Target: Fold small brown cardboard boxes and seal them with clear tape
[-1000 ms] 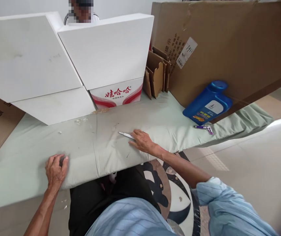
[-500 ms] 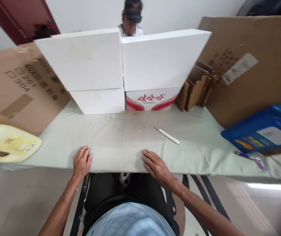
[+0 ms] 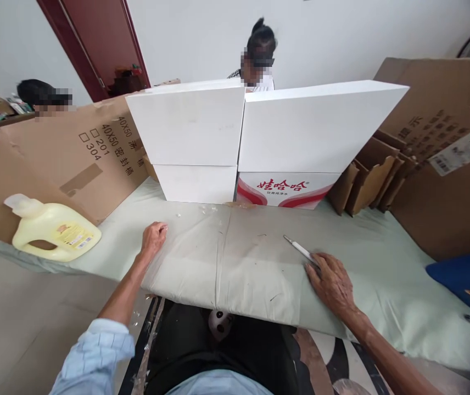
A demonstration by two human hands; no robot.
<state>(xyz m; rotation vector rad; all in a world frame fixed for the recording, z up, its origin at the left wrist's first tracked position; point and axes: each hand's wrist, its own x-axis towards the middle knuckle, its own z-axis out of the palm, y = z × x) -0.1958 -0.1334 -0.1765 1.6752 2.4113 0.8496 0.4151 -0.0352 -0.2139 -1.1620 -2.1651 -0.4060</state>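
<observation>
Straddling the near end of a white pen-shaped tool (image 3: pixel 300 250), the right hand (image 3: pixel 330 280) bends thumb and fingers about it; whether they pinch is unclear. White cartons (image 3: pixel 301 129) wall off the counter (image 3: pixel 255 274) ahead of both hands. Outward of the loosely fisted left hand (image 3: pixel 155 238) leans a yellow jug (image 3: pixel 60 222); rightward of the right, a blue bottle (image 3: pixel 468 282).

Light blue sleeve (image 3: pixel 95 351), black trousers (image 3: pixel 185 343)
</observation>
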